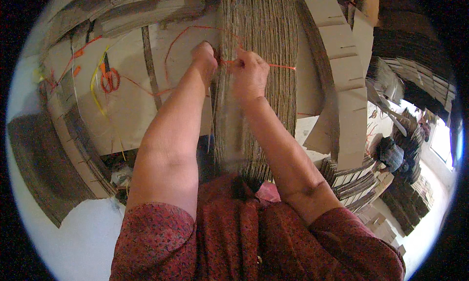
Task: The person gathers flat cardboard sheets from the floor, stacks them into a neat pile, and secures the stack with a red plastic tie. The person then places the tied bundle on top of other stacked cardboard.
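Head view: red cord (thin) crossing ridged cardboard stack.

I'm finding room over the flat cardboard left of the bundle; red scissors are lying there, slotted panels are bounding the right.

A person's left arm and right arm stretch forward, the left hand turned with fingers mostly hidden, the right hand beside it, fingers curled inward
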A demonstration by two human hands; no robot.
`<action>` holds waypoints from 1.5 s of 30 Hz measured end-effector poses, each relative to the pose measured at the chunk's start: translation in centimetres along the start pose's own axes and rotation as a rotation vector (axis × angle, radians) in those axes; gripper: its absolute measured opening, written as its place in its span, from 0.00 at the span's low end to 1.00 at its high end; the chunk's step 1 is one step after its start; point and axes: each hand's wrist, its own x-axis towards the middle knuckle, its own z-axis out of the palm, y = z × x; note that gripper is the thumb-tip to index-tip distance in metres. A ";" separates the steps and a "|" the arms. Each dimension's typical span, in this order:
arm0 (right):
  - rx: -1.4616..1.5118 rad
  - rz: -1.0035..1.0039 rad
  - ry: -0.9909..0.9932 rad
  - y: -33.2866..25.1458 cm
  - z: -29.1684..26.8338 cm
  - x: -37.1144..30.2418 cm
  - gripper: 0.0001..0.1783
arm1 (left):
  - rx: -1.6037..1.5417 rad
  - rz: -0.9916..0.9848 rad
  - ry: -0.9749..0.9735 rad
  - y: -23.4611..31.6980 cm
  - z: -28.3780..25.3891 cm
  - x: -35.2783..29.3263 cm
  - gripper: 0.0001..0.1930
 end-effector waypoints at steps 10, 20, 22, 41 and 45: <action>0.296 0.306 -0.182 -3.5 3.8 -0.7 0.12 | 0.253 0.373 -0.096 -9.4 -2.3 11.0 0.13; 0.541 0.537 0.100 0.5 -1.0 4.0 0.09 | -0.281 0.144 0.024 0.5 0.8 -4.3 0.14; 0.591 0.670 0.163 -2.9 0.1 5.1 0.12 | -0.657 0.045 -0.041 1.2 0.4 -6.1 0.14; 0.097 0.094 -0.096 -1.3 0.0 1.0 0.04 | 0.418 0.512 0.172 0.7 0.3 -5.8 0.10; -0.394 -0.198 -0.079 -0.8 -1.0 0.3 0.06 | 0.881 0.286 0.053 2.0 1.6 -2.2 0.15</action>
